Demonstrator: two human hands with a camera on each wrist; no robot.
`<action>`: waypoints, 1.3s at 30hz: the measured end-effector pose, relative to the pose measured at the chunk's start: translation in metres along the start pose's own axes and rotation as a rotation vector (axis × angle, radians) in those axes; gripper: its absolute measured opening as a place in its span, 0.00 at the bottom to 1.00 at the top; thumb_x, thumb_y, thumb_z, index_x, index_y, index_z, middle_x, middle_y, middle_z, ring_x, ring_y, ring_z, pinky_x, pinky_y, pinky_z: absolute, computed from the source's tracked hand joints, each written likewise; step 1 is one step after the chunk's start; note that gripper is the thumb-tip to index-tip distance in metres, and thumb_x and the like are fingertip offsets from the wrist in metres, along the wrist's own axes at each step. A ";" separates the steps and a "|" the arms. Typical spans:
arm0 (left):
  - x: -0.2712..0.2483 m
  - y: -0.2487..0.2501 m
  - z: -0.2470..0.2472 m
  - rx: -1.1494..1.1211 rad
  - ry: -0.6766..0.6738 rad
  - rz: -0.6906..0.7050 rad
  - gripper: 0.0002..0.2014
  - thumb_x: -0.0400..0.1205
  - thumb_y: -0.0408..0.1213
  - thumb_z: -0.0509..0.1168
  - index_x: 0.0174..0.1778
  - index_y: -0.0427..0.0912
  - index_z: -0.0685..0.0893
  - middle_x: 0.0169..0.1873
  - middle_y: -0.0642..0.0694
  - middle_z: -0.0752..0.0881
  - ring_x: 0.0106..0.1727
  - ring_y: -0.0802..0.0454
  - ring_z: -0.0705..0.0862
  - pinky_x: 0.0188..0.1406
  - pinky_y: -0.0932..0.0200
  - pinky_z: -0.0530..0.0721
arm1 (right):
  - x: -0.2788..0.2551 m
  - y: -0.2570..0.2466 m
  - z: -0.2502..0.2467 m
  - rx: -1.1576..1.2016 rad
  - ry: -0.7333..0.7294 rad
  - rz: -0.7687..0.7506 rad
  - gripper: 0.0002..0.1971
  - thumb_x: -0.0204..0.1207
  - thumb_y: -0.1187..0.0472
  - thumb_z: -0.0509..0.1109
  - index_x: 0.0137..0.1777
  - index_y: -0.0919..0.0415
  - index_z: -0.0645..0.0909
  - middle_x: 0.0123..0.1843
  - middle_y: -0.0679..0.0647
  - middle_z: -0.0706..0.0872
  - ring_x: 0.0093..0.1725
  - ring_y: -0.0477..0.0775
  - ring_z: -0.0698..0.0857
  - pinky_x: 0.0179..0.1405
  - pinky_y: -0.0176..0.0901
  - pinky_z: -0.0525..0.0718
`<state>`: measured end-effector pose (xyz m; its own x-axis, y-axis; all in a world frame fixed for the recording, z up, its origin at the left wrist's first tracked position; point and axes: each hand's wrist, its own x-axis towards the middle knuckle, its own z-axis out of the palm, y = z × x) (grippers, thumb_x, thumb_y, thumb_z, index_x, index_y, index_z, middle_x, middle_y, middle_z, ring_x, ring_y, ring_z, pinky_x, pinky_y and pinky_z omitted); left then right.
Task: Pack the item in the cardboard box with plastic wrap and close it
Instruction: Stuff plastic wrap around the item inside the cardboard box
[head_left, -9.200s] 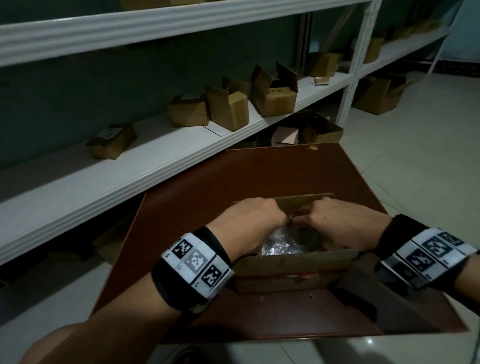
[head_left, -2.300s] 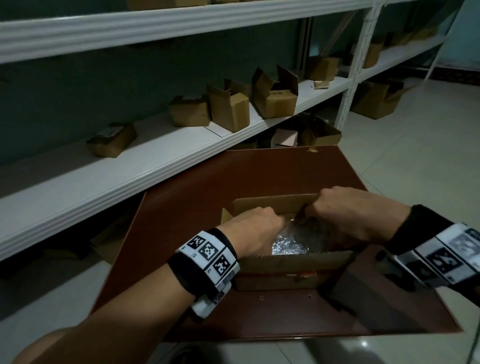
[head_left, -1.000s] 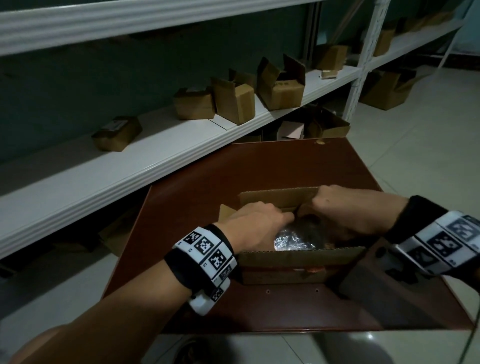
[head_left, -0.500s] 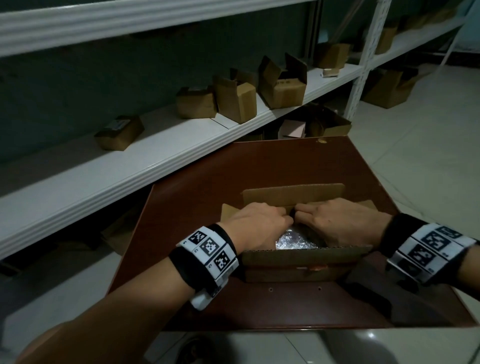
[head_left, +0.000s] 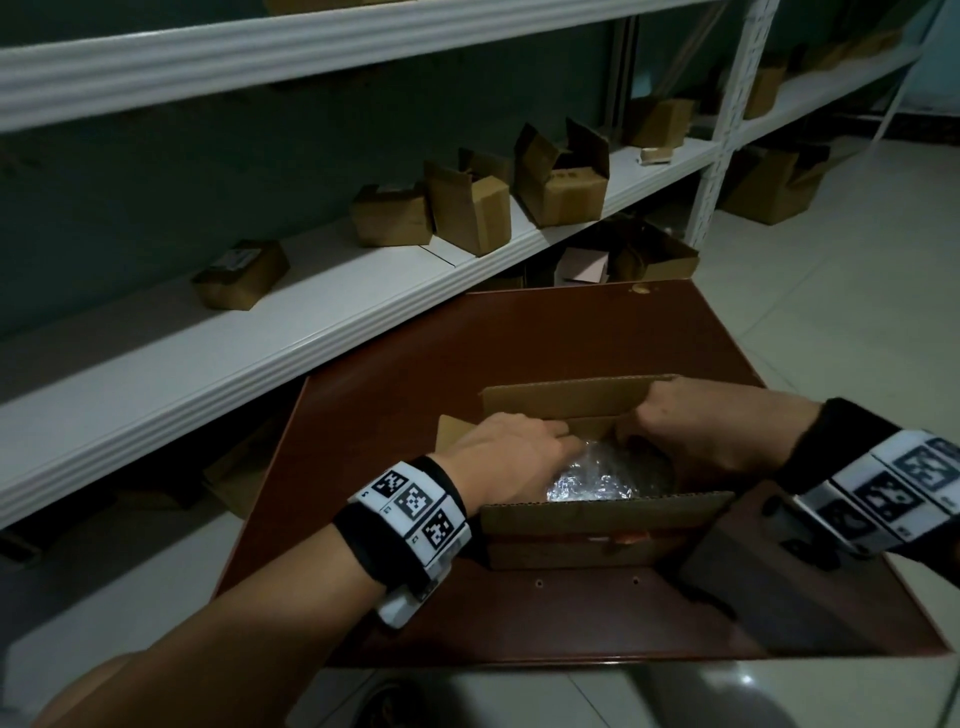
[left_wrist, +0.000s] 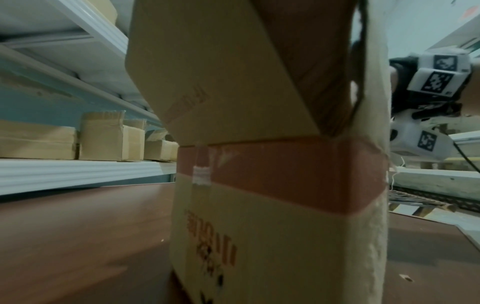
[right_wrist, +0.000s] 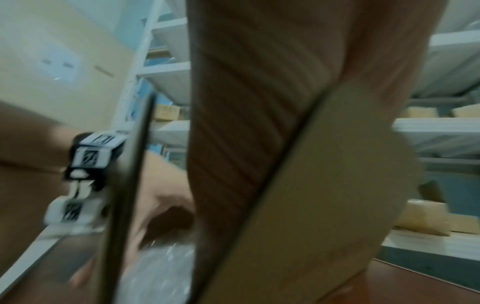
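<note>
I see an open brown cardboard box (head_left: 597, 525) standing near the front edge of a dark reddish-brown wooden table (head_left: 395, 415), with a band of reddish tape across its near wall. Inside it lies the item wrapped in clear, crinkled plastic wrap (head_left: 605, 475), glinting low in the box between my two hands. My left hand (head_left: 511, 460) reaches in from the near left corner, its fingers pointing down into the box beside the wrap; whether they pinch the wrap or only press on it, I cannot tell, because the fingertips are hidden. My right hand (head_left: 696, 431) comes in from the right at the far corner, next to the upright far flap (head_left: 566, 397), and its fingers are hidden too, so I cannot tell its grip. The near flap stands up, and a small left flap (head_left: 452, 431) leans outward. Both wrists wear black bands with white marker blocks. Beyond the table, long white shelves (head_left: 311, 312) hold several small brown cartons (head_left: 470, 205), some open.
</note>
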<state>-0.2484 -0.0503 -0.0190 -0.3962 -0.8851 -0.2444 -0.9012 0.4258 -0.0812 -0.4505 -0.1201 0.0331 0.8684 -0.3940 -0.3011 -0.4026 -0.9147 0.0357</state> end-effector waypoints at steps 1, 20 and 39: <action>0.000 0.000 0.001 -0.013 0.005 0.000 0.26 0.87 0.46 0.66 0.83 0.50 0.73 0.66 0.48 0.82 0.59 0.40 0.86 0.52 0.45 0.85 | 0.001 -0.002 0.002 -0.003 -0.015 0.007 0.09 0.77 0.48 0.69 0.52 0.48 0.85 0.45 0.45 0.87 0.44 0.47 0.87 0.44 0.40 0.85; -0.004 -0.005 0.010 -0.083 0.094 0.020 0.35 0.82 0.66 0.66 0.83 0.53 0.73 0.60 0.52 0.82 0.57 0.48 0.85 0.48 0.51 0.83 | 0.016 -0.016 0.003 -0.025 -0.160 0.005 0.08 0.84 0.63 0.62 0.57 0.61 0.81 0.55 0.55 0.85 0.49 0.54 0.84 0.46 0.39 0.78; -0.003 -0.007 0.013 -0.105 0.115 0.020 0.33 0.83 0.63 0.66 0.84 0.53 0.72 0.64 0.53 0.83 0.59 0.46 0.86 0.55 0.45 0.87 | 0.020 -0.003 0.002 0.108 -0.348 0.131 0.17 0.80 0.65 0.69 0.68 0.52 0.77 0.54 0.47 0.84 0.51 0.48 0.82 0.52 0.44 0.84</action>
<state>-0.2382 -0.0480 -0.0299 -0.4268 -0.8947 -0.1319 -0.9037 0.4274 0.0251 -0.4322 -0.1246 0.0256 0.6648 -0.4358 -0.6067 -0.5482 -0.8363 0.0001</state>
